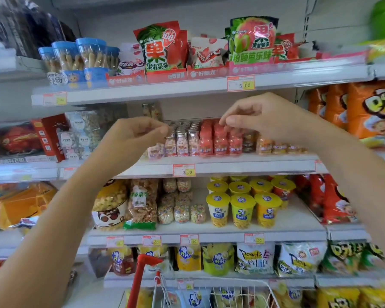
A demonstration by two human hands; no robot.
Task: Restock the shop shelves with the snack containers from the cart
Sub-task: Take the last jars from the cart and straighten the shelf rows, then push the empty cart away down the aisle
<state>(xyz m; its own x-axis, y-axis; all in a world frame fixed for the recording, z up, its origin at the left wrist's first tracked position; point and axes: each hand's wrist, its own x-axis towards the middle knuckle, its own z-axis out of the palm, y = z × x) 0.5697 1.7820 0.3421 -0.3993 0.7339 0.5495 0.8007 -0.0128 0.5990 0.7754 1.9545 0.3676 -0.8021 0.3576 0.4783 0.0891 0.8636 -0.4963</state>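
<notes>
Rows of small snack bottles stand on the middle shelf (242, 166): silver-capped ones (182, 143) on the left and red-capped ones (220, 144) beside them. My left hand (138, 133) is raised to the left end of the silver-capped rows, and its curled fingertips pinch the top of a silver-capped bottle (170, 138). My right hand (256, 118) reaches in from the right, thumb and fingers closed on the cap of a red-capped bottle (220, 127) in the back rows. The cart (209, 292), a white wire basket with a red handle (140, 276), is below at the bottom edge with packets inside.
Candy bags (162, 47) and blue-lidded jars (91, 54) fill the shelf above. Yellow-lidded cups (242, 210) and small jars (181, 213) stand on the shelf below. Orange chip bags (371, 112) hang at the right. A red box (49, 136) stands at the left.
</notes>
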